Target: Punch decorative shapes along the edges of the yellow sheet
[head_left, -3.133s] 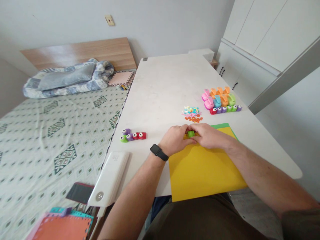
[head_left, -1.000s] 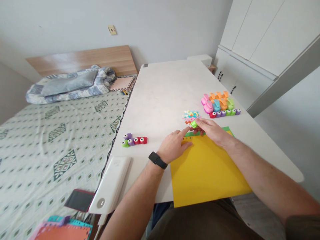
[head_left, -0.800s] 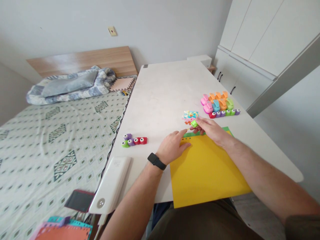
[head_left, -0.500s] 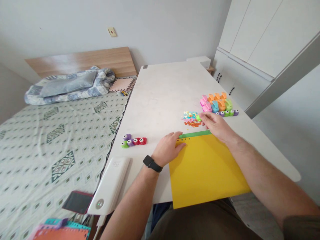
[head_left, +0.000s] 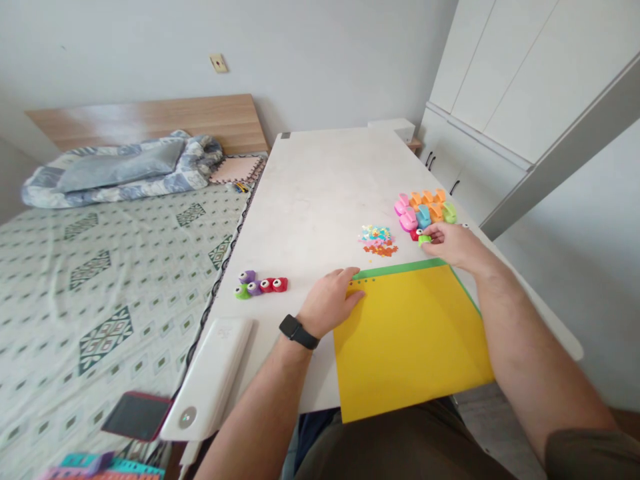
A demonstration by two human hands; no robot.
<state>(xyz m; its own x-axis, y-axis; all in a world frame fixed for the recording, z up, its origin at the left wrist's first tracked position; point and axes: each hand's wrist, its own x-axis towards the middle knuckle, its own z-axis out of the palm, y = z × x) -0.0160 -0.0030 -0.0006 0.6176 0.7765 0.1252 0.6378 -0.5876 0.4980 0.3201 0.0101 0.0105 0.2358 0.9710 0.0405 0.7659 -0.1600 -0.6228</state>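
Observation:
My left hand (head_left: 336, 301) lies over the upper left corner of a yellow paper sheet (head_left: 410, 340), thumb and fingers apart. A green sheet (head_left: 390, 270) peeks out along the top and right edges beneath it. Several small punched holes run along the top left near my fingertips. My right hand (head_left: 455, 245) pinches a small green craft punch (head_left: 424, 239) just beyond the green edge, close to a red punch (head_left: 415, 235). Most of the row of small punches behind that hand is hidden. Colourful paper cutouts (head_left: 379, 240) are heaped left of it.
Larger craft punches (head_left: 423, 216) stand grouped at the right. Several small punches (head_left: 267, 285) sit on the left of the white table (head_left: 320, 180). A white power bank (head_left: 213, 380) lies at the left edge, beside a dark-screened device (head_left: 137, 416) on the bed (head_left: 145, 267).
My right hand has carried the green craft punch from beside the cutouts rightward, lower by the row of punches. My left hand stays on the sheet. The view has shifted slightly.

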